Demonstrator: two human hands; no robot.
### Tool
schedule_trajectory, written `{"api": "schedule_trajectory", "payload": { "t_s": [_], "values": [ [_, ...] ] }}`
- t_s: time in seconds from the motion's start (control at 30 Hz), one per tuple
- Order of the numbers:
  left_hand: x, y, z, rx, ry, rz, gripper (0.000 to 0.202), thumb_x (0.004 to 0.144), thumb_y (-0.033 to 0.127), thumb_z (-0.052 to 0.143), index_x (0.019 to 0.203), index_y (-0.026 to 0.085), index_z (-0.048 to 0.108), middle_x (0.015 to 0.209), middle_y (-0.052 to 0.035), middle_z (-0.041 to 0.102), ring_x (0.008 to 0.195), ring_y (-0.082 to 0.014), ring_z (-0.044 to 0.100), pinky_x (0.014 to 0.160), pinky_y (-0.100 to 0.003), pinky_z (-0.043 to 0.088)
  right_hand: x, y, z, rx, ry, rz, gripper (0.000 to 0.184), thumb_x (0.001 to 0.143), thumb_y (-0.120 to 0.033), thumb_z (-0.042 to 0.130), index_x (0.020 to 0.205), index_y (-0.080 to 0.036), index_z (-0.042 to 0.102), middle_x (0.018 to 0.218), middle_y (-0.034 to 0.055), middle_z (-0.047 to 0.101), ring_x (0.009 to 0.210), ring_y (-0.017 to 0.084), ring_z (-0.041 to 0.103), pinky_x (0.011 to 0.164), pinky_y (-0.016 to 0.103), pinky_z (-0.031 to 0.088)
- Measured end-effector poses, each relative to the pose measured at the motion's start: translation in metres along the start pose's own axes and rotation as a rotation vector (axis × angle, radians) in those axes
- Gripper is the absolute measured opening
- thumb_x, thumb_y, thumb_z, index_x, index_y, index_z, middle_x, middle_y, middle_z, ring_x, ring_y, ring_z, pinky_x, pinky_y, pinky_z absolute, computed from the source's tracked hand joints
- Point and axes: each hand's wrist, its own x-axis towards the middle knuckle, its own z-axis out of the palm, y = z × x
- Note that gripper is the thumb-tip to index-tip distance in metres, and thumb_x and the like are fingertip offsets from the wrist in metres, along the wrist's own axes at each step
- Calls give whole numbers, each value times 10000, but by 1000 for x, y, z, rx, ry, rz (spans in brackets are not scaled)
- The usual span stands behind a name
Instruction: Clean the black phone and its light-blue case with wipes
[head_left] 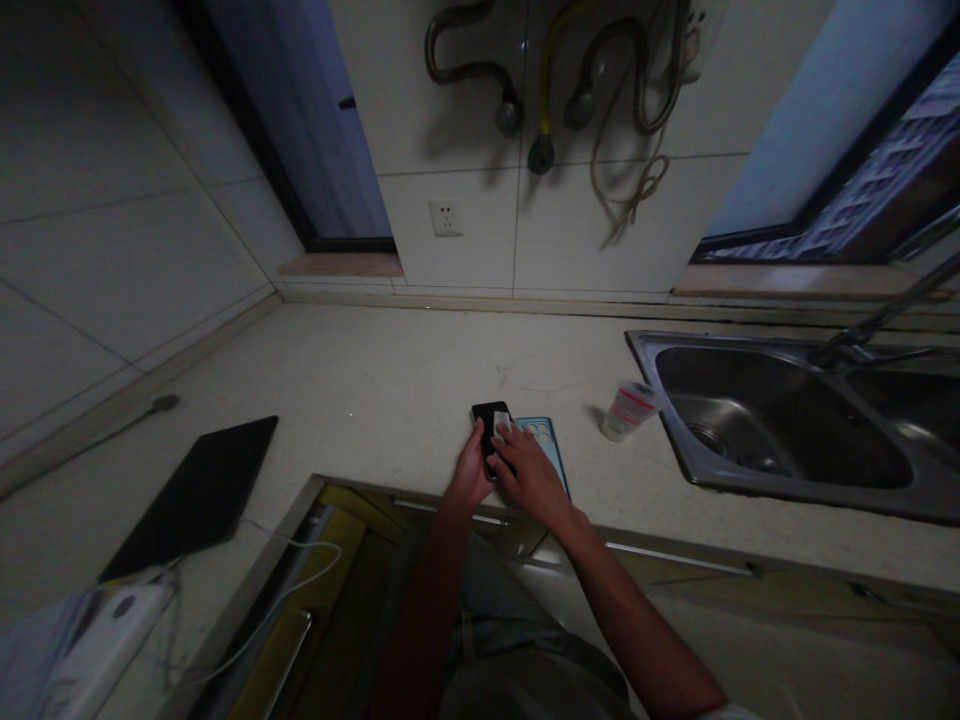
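Observation:
My left hand (472, 470) is closed around the lower left side of a black phone (487, 411) at the counter's front edge. On the phone's dark face lies a small pale folded piece, like a wipe or cloth (502, 420). The fingers of my right hand (529, 472) press this piece against the phone and hide part of both. Just right of the phone, partly beneath my right hand, a light blue phone case (553, 447) with camera cut-outs rests on the counter.
A plastic cup (628, 411) with red print stands tilted-looking near the steel sink (679, 455) on the right. At left lie a flat black panel (202, 490) and a white device (112, 640) with a cable. The pale countertop (390, 380) meets a tiled wall.

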Motion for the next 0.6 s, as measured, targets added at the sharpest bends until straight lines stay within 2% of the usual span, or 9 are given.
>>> {"api": "schedule_trajectory", "payload": {
  "t_s": [0.17, 0.27, 0.43, 0.6],
  "values": [
    [5, 0, -7, -14, 55, 15, 554, 921, 583, 487, 1036, 83, 694, 903, -154, 751, 1004, -270, 707, 960, -374, 519, -9, -13, -4, -1, -48, -119, 354, 950, -223, 537, 1286, -192, 645, 1400, 151, 588, 1381, 304, 468, 1170, 616, 271],
    [5, 1, -8, 7, 10, -45, 694, 906, 671, 418, 1074, 52, 682, 918, -191, 743, 988, -286, 709, 920, -389, 537, -17, -12, -6, 11, -72, -195, 392, 933, -162, 539, 1309, -230, 627, 1398, 121, 596, 1382, 273, 471, 1165, 583, 308],
    [2, 2, -3, 33, -8, -43, 738, 929, 679, 313, 1018, 51, 691, 884, -196, 741, 952, -292, 712, 885, -399, 544, -29, 7, -17, 33, -113, -291, 457, 890, -68, 527, 1281, -272, 649, 1386, 77, 608, 1368, 239, 488, 1159, 530, 352],
    [3, 0, -1, 11, 6, -4, 652, 952, 617, 341, 1111, 79, 673, 963, -176, 743, 971, -288, 707, 909, -422, 529, -36, 32, -33, 75, -71, -229, 466, 885, -70, 520, 1265, -302, 661, 1368, 38, 617, 1344, 218, 513, 1132, 481, 417]
  ]
}}
